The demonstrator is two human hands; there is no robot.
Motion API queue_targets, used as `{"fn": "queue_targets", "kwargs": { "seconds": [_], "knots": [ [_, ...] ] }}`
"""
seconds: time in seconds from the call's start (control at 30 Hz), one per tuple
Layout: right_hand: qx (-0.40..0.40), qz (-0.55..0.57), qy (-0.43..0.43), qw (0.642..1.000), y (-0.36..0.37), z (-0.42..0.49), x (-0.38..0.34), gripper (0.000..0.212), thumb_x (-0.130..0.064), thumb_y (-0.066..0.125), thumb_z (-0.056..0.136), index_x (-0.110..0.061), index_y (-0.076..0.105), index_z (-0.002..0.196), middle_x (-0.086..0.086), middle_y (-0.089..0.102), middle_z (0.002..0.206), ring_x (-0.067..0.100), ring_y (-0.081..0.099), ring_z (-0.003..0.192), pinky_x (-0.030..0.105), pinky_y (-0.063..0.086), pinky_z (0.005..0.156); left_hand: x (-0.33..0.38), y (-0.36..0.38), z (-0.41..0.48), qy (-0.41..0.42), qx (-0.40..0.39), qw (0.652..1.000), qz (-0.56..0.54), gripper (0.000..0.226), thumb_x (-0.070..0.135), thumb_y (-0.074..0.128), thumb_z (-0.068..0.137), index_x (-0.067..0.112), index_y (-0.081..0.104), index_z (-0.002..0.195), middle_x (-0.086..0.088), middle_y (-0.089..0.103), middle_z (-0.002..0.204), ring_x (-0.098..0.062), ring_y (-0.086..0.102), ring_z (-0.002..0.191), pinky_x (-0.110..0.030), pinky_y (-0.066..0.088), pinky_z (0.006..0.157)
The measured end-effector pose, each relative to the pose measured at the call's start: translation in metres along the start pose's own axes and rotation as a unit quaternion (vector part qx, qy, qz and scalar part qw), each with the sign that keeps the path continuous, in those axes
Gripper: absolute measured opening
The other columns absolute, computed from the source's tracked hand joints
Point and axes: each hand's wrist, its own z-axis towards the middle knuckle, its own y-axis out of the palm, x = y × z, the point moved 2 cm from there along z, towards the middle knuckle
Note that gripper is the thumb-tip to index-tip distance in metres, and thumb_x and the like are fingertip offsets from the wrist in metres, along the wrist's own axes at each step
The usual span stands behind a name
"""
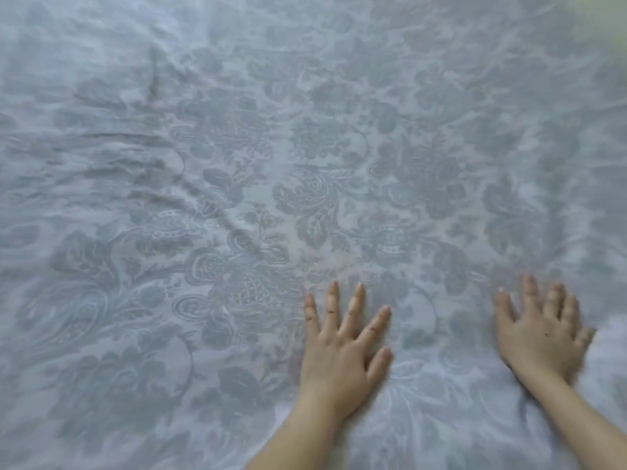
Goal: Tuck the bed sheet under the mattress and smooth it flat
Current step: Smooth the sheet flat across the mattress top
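The bed sheet point(258, 137), pale blue-grey w/ a darker floral & paisley print, lies spread out & fills nearly the whole view. Both hands sit on it in the lower-right part, palms down, well apart from each other.

The left hand point(342, 351) is flat on the sheet, fully open, gripping nothing. Its four fingers are straight & fanned out, pointing away from the person. The left thumb point(378, 362) is splayed out to the right. The left forearm point(298, 432) is bare & comes up from the bottom edge, slanting right toward the wrist. Wrist approx in line w/ the forearm.

The right hand point(543, 334) is also palm down on the sheet, open, nothing gripped. Fingers are spread & point away from the person. The right thumb point(504, 307) is out toward the left hand. This hand is blurred, esp. at the fingertips & little-finger side, so exact finger positions can't be made out. The right forearm point(590, 422), bare, runs in from the bottom-right corner, slanting up & left to the wrist.

Sheet btw the two hands looks fairly flat. Creases point(149, 164) sit at mid-left: several ridges running roughly sideways. One longer fold point(224, 218) runs diagonally down toward the centre. Lighter ripples cross the top. Fabric by the right hand's outer side looks paler. Top-right corner has a small greenish-yellow patch point(612, 25), too blurred to tell what it is.
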Motion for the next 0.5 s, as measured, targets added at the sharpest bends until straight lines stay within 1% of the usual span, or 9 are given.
{"fn": "queue_targets", "kwargs": {
  "seconds": [0.13,0.2,0.23,0.27,0.3,0.37,0.4,0.43,0.5],
  "knots": [
    [-0.058,-0.026,0.134,0.989,-0.014,-0.066,0.100,0.071,-0.066,0.013,0.088,-0.032,0.018,0.150,0.005,0.012,0.159,0.023,0.008,0.145,0.059,0.007,0.112,0.047,0.013,-0.062,0.016,-0.060,0.997,-0.042,0.053,0.056,0.042,0.085,0.041,0.043,0.136,-0.003,0.037,0.149,-0.039,0.018,0.141,-0.062,0.016,0.104],
    [-0.096,-0.026,0.177,0.979,-0.029,-0.078,0.113,0.070,-0.064,0.017,0.089,-0.031,0.014,0.151,0.008,0.008,0.159,0.026,0.005,0.145,0.060,0.007,0.111,0.066,0.009,-0.088,0.074,-0.114,0.989,-0.050,0.054,0.058,0.044,0.083,0.042,0.044,0.134,-0.003,0.041,0.147,-0.042,0.022,0.139,-0.061,0.016,0.105],
    [-0.093,-0.014,0.179,0.979,-0.038,-0.076,0.107,0.068,-0.061,0.021,0.091,-0.029,0.015,0.151,0.011,0.009,0.158,0.030,0.007,0.145,0.059,0.006,0.111,0.067,0.002,-0.091,0.113,-0.122,0.985,-0.050,0.051,0.058,0.042,0.085,0.041,0.046,0.133,-0.001,0.045,0.145,-0.042,0.029,0.137,-0.058,0.014,0.107],
    [-0.078,0.000,0.152,0.985,-0.049,-0.069,0.094,0.066,-0.058,0.025,0.093,-0.028,0.017,0.151,0.015,0.012,0.157,0.035,0.010,0.144,0.058,0.006,0.112,0.061,-0.006,-0.086,0.137,-0.112,0.983,-0.045,0.048,0.058,0.035,0.090,0.039,0.048,0.132,0.002,0.049,0.141,-0.039,0.038,0.133,-0.055,0.011,0.109],
    [-0.052,0.004,0.091,0.994,-0.057,-0.061,0.076,0.064,-0.056,0.026,0.094,-0.027,0.019,0.151,0.017,0.016,0.156,0.037,0.013,0.143,0.057,0.005,0.112,0.051,-0.016,-0.072,0.139,-0.091,0.985,-0.041,0.049,0.055,0.024,0.095,0.036,0.049,0.133,0.004,0.054,0.137,-0.036,0.045,0.129,-0.051,0.010,0.111],
    [-0.011,0.002,-0.080,0.997,-0.067,-0.055,0.025,0.063,-0.057,0.019,0.094,-0.028,0.021,0.149,0.014,0.020,0.156,0.033,0.016,0.144,0.057,0.002,0.112,0.020,-0.042,-0.031,0.080,0.021,0.997,0.003,0.058,0.053,0.011,0.097,0.028,0.046,0.137,-0.001,0.054,0.137,-0.035,0.047,0.128,-0.051,0.016,0.113],
    [-0.003,0.009,-0.157,0.988,-0.069,-0.056,-0.003,0.065,-0.058,0.014,0.091,-0.029,0.022,0.149,0.013,0.021,0.156,0.031,0.016,0.144,0.058,0.000,0.112,0.003,-0.057,-0.008,0.034,0.051,0.998,0.031,0.061,0.055,0.011,0.096,0.026,0.040,0.141,-0.005,0.048,0.142,-0.037,0.040,0.133,-0.053,0.018,0.112],
    [-0.001,0.011,-0.222,0.975,-0.069,-0.059,-0.028,0.068,-0.057,0.009,0.089,-0.029,0.022,0.149,0.012,0.021,0.156,0.030,0.015,0.145,0.059,-0.001,0.111,-0.010,-0.069,0.013,-0.012,0.045,0.997,0.056,0.062,0.057,0.012,0.095,0.027,0.031,0.146,-0.008,0.038,0.148,-0.038,0.030,0.138,-0.055,0.015,0.113],
    [-0.021,-0.011,-0.325,0.945,-0.058,-0.068,-0.060,0.064,-0.056,0.009,0.091,-0.031,0.017,0.150,0.011,0.014,0.158,0.028,0.009,0.146,0.062,-0.004,0.111,-0.015,-0.074,0.039,-0.069,-0.004,0.994,0.088,0.064,0.060,0.013,0.092,0.031,0.011,0.150,-0.011,0.016,0.157,-0.037,0.008,0.145,-0.056,0.005,0.115]
  ]
}}
